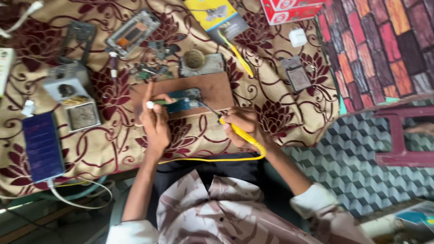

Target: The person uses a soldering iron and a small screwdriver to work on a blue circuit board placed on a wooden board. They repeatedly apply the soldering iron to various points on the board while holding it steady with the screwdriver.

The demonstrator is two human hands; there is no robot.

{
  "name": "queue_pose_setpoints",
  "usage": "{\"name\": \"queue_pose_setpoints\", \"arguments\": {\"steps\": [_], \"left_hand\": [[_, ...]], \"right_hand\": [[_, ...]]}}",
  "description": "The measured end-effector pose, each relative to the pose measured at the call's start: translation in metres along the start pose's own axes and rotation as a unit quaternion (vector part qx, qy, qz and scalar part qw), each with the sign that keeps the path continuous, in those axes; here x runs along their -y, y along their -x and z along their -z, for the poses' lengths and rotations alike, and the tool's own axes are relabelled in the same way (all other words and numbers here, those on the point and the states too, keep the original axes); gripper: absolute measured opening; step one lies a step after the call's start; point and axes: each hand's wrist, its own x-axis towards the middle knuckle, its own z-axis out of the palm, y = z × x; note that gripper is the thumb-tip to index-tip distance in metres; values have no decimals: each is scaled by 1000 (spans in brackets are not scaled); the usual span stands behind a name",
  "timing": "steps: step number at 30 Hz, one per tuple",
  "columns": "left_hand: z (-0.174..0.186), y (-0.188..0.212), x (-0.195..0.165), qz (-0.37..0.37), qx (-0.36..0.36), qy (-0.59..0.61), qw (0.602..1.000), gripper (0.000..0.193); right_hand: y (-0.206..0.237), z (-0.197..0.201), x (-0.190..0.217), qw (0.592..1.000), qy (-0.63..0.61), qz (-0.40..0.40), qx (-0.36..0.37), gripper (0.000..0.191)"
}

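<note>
Touching circuit board point(183, 100), seemingly: soldering iron point(239, 132) tip.

I see my own shirt point(217, 212) below my fingers: pale, with a brownish leaf-like print and small dark buttons down the front. Its sleeves are rolled into white cuffs point(313, 199) well back from the fingers, leaving both forearms bare.

Right hand point(242, 123) gripping yellow soldering iron point(239, 134), tip near green circuit board point(183, 100) on brown board point(212, 90), left hand point(155, 124) pinching small white piece point(150, 105), floral-cloth surface point(271, 86)
</note>
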Motion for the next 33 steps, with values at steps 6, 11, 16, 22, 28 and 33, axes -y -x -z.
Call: {"name": "queue_pose_setpoints", "arguments": {"steps": [6, 11, 16, 22, 28, 33], "left_hand": [[3, -1, -4, -15, 4, -43, 999, 50], [1, 0, -5, -26, 0, -45, 999, 51], [1, 4, -2, -9, 3, -17, 1000, 53], [-2, -3, -2, -26, 17, -17, 999, 49], [-3, -1, -16, 1, 25, -17, 1000, 47], [-9, -3, -20, -70, 12, -47, 996, 43]], "right_hand": [[13, -20, 14, 999, -11, -50, 3, 12], [29, -32, 34, 976, -2, -187, -114, 9], [36, -32, 38, 989, 28, -111, -95, 9], [38, -41, 32, 990, 61, -91, -94, 14], [32, -32, 34, 993, 100, -55, -26, 13], [13, -10, 48, 982, 168, -3, 90, 23]]}}
